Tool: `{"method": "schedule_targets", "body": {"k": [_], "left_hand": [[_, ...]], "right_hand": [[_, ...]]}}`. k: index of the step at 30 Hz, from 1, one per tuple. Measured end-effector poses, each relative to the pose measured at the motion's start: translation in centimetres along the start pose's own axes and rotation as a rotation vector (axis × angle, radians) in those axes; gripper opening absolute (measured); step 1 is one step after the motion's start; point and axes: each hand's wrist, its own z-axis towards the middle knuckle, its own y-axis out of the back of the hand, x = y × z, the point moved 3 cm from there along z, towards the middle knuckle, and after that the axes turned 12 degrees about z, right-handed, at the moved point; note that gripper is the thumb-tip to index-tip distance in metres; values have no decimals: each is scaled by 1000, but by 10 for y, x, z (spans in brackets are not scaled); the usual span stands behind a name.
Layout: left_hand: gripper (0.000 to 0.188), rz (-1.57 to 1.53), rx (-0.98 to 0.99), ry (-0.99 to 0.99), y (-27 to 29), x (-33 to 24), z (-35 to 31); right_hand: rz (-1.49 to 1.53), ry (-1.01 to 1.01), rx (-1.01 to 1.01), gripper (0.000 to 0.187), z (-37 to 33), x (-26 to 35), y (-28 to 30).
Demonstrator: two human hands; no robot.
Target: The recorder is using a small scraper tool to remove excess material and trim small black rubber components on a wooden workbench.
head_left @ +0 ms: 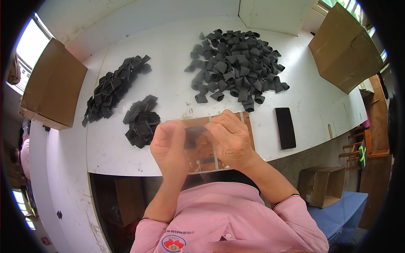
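I see the left hand [168, 143] and right hand [230, 137] pinching a dark piece [194, 137] between them; it sits over the near side of the desk [173, 84]; blur hides its long axis.

phone [285, 128] right of board [203, 152] | big heap [239, 64] beyond | small heap [142, 125] left

Daylight enters through an overexposed glass window [31, 42] at left and a bright glass window [352, 6] at upper right. From where I stand, the smooth white tabletop [173, 84] shows glare toward upper right; shadow fills the space beneath. Blur softens the bare left hand [168, 141] and small, flat, dark-grey piece [194, 137]. Straight edges bow toward the blackened rim.
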Motion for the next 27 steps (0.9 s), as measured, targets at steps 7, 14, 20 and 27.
{"method": "schedule_targets", "body": {"k": [7, 14, 20, 27], "left_hand": [[14, 462, 185, -141, 7, -11, 17], [8, 574, 122, -266, 7, -2, 16], [19, 923, 64, -58, 32, 61, 15], [18, 1454, 282, -118, 44, 115, -2]], "right_hand": [[-63, -53, 136, 12, 7, 3, 4], [-88, -64, 207, 10, 8, -8, 2], [885, -832, -191, 36, 31, -52, 28], [603, -1075, -9, 31, -67, -36, 2]]}}
